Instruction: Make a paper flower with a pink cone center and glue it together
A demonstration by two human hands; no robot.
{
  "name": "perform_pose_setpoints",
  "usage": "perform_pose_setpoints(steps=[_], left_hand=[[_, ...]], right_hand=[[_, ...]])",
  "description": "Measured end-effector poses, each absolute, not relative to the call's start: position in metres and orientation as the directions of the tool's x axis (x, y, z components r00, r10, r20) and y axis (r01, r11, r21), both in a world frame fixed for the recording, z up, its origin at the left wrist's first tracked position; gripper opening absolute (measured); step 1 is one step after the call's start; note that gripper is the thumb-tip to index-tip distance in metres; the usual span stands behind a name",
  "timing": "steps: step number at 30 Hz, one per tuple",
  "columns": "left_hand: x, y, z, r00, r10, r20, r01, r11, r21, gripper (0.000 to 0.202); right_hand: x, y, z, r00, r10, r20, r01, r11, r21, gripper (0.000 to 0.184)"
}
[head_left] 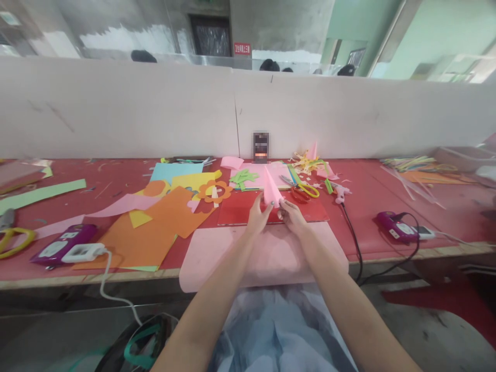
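A pink paper cone (272, 189) points upward between my two hands. My left hand (259, 214) is closed on the cone's lower left side, thumb toward its base. At the base's right edge, the fingers of my right hand (292, 214) pinch the paper. Below them lie a red sheet or folder (240, 209) and a large pink sheet (263, 253) that hangs over the table's front edge. Just beyond the hands are yellow-handled scissors (309, 190), green paper cutouts (244, 179) and a pink glue gun (341, 192) with a black cord.
Orange sheets (143, 235) and an orange paper flower (215, 191) lie to the left. Purple power strips (65, 243) sit on both sides, with cords running off the edge. More scissors (15, 237) are at far left. A white partition (155, 108) stands behind the red table.
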State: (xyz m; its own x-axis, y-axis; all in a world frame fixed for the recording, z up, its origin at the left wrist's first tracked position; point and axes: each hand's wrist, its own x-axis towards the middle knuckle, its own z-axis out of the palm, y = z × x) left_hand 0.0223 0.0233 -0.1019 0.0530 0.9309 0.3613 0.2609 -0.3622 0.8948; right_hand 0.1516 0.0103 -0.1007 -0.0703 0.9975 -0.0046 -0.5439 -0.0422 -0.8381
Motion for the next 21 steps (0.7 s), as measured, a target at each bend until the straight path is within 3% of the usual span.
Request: perform_pose_setpoints(steps=[9,15,18,21], left_hand=[[0.024,0.026,-0.103,0.051,0.938,0.344,0.255,-0.345,0.903,0.044],[0.023,0.024,-0.102,0.09,0.932,0.352,0.269,-0.363,0.892,0.041],[0.021,0.021,-0.098,0.075,0.879,0.47,0.33,-0.467,0.821,0.047],[0.019,0.017,-0.092,0.057,0.764,0.642,0.458,-0.592,0.663,0.054]], right_hand=[[0.153,0.011,-0.098,-0.098,0.992,-0.077,-0.53,-0.117,-0.84,0.025],[0.149,0.008,-0.097,-0.065,0.997,-0.04,-0.504,-0.068,-0.861,0.029],[0.149,0.008,-0.098,-0.066,0.997,-0.032,-0.499,-0.061,-0.865,0.029],[0.149,0.009,-0.099,-0.04,0.998,-0.042,-0.498,-0.057,-0.865,0.03]])
